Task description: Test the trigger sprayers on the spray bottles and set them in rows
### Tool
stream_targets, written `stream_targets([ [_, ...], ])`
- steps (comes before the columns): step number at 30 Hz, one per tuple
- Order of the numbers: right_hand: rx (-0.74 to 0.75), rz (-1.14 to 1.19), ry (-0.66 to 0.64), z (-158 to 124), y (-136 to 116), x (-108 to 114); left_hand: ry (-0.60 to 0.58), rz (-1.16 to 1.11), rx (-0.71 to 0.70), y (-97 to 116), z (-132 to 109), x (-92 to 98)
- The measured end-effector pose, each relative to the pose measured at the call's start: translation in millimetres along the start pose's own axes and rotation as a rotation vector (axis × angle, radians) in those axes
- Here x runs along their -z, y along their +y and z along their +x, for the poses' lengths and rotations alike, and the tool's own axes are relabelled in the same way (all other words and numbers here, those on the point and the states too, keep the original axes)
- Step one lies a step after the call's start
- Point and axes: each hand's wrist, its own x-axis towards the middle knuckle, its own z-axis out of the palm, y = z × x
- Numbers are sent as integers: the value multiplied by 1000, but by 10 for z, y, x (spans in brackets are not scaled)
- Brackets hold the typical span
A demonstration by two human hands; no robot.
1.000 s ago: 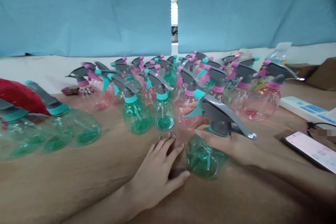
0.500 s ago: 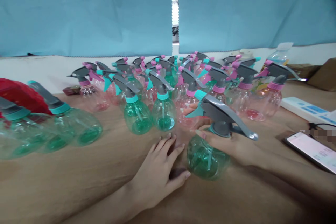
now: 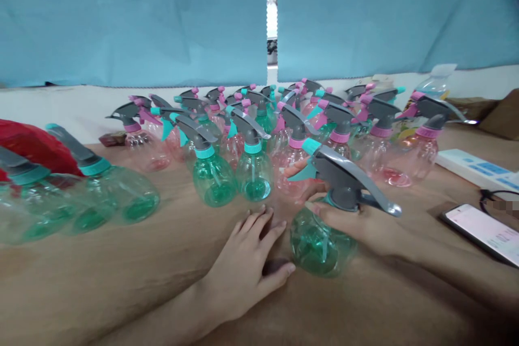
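1. Gripped by the right hand (image 3: 359, 224), curled snugly round neck and shoulder: the green spray bottle (image 3: 318, 248), on the near worktop (image 3: 121, 292), left of the phone (image 3: 480, 232).

2. Laid palm-down farther left of the phone, fingers loosely spread, with nothing in its grasp: the left hand (image 3: 239, 275).

3. Could tip or slide out of that one-handed hold — probably from smooth plastic, a bulky gray spray head (image 3: 340, 173) on top, and no steadying from the left hand.

4. Might bump the left thumb (image 3: 279, 278), close beside the bottle's lower side, during any swing away from the phone. Hard to tell whether touching or just apart.

5. Might press the turquoise trigger (image 3: 303, 173) by accident, because of fingers so near. Impossible to tell about liquid inside.

6. Could topple the pink spray bottle (image 3: 286, 159), beyond and left of the phone, through a careless nudge from the right fingertips — then jostle its crowded neighbours.

7. Could catch the long gray lever (image 3: 367, 179), jutting toward the phone, through a sharp wrist twist.
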Motion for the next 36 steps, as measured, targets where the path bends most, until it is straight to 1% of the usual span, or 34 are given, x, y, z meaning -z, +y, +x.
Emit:
stream_targets([
  [2,9,-2,-13,4,-13,13,0,-2,0,2,0,3],
  [4,21,4,-54,5,-7,28,1,-6,0,3,0,6],
  [7,-15,17,-139,-5,40,45,3,-12,1,3,-1,8],
  [8,-42,14,-144,-11,60,47,1,-13,3,2,-3,8],
  [11,-118,-6,-97,-31,88,46,-7,-11,7,-4,-7,2],
  [16,-93,-4,-71,-37,1,49,-2,-5,0,-1,-7,3],
  [22,-123,-63,50,-57,-34,59,-22,-2,11,8,4,24],
  [25,-97,-63,23,-50,-29,63,-11,-3,7,5,3,21],
  [27,-85,-23,-13,-38,-32,63,-2,0,5,3,-1,13],
  [30,-62,39,-34,-22,-43,52,7,3,-2,0,-7,3],
  [32,-60,37,-35,-19,-49,38,3,1,-3,-4,-8,-1],
  [36,-72,-39,-8,-19,-52,12,-5,6,3,-13,-5,-3],
])
